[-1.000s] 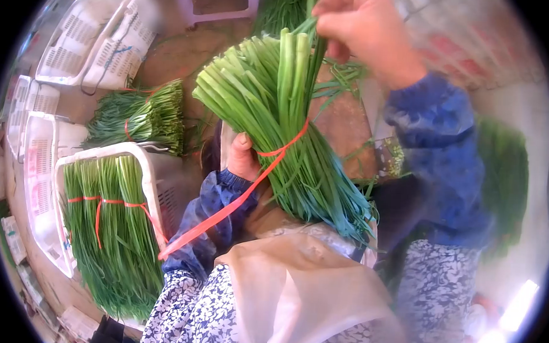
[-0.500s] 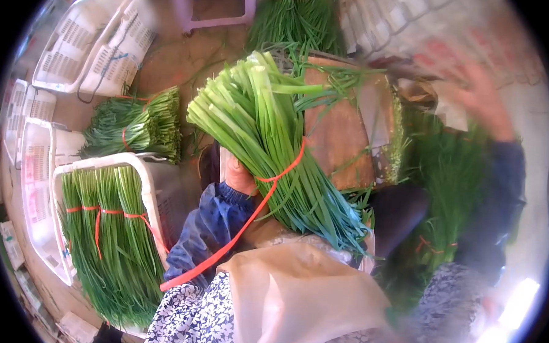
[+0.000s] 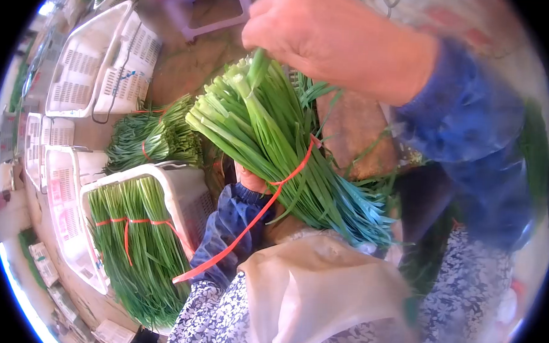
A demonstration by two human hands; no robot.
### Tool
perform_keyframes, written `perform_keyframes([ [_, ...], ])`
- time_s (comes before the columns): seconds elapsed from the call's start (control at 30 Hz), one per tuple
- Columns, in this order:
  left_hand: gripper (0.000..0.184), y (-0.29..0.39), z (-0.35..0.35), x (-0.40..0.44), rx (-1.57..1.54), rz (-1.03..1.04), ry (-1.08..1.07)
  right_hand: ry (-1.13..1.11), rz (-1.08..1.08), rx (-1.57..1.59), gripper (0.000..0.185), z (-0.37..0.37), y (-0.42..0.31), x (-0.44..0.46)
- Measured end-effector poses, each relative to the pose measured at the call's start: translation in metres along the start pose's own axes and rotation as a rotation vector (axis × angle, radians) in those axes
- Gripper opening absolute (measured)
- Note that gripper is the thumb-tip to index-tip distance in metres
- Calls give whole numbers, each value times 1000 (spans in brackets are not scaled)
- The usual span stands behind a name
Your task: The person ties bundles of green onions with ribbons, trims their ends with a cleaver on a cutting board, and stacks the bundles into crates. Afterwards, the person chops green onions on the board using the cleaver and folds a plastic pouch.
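Observation:
A thick bunch of garlic chives [image 3: 276,135] lies slanted before me, pale cut ends at the upper left and blue-tinted leaf tips at the lower right. Round its middle runs a red tie [image 3: 296,171], with one long loose end hanging towards my lap. My left hand [image 3: 250,179] is closed on the bunch from below; most of its fingers are hidden behind the stalks. Above the cut ends, my right hand [image 3: 320,35] is closed with its fingertips on a green chive stalk [image 3: 258,68] that rises from the bunch.
At the left, a white crate [image 3: 191,195] holds tied chives [image 3: 140,239]. Behind it lie more tied bunches [image 3: 159,136] on the floor, beside other white crates [image 3: 83,71]. A purple stool [image 3: 216,22] stands ahead. A brown board [image 3: 356,132] lies beyond the bunch.
My right hand has swung in from the far right to the top of the bunch and closed on a stalk. The left hand still holds the bunch; the view has shifted slightly.

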State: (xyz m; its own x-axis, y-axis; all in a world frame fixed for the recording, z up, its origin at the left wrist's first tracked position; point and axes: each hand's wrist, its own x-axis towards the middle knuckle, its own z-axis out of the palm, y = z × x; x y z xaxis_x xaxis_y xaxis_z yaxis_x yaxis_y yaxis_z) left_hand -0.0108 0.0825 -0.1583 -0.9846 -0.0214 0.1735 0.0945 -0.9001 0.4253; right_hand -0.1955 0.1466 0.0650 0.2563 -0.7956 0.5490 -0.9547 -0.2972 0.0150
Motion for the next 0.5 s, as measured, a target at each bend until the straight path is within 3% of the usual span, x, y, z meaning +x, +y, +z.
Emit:
perform_keyframes([
  [0.03, 105, 0, 3, -1, -22, 20, 58, 25, -73, -57, 10, -2, 2, 1],
  [0.07, 106, 1, 7, 0, 0, 18, 43, -174, 143, 94, 10, -8, 1, 0],
  [0.1, 108, 3, 13, 2, 22, 17, 28, -372, 356, 244, 23, -14, 0, 1],
  [0.13, 99, 3, 21, 4, -9, 65, 70, -310, 382, 419, 30, -10, -2, 1],
  [0.17, 91, 6, 29, 6, -41, 116, 110, -425, 744, 728, 33, -15, -10, -2],
  [0.23, 94, 11, 37, 6, -4, 101, 157, -492, 1000, 963, 36, -20, -26, 4],
  [0.3, 96, 5, 28, 3, -40, 103, 235, -396, 1083, 1003, 30, -13, -38, 1],
  [0.37, 95, 4, 26, 1, -73, 100, 227, -100, 1172, 1209, 22, -3, -45, -8],
  [0.4, 96, 4, 26, 1, 10, 95, 211, -51, 1222, 1253, 11, -5, -50, -4],
  [0.5, 91, 4, 38, 2, 11, 127, 195, 92, 1298, 1267, 8, -2, -48, 2],
])
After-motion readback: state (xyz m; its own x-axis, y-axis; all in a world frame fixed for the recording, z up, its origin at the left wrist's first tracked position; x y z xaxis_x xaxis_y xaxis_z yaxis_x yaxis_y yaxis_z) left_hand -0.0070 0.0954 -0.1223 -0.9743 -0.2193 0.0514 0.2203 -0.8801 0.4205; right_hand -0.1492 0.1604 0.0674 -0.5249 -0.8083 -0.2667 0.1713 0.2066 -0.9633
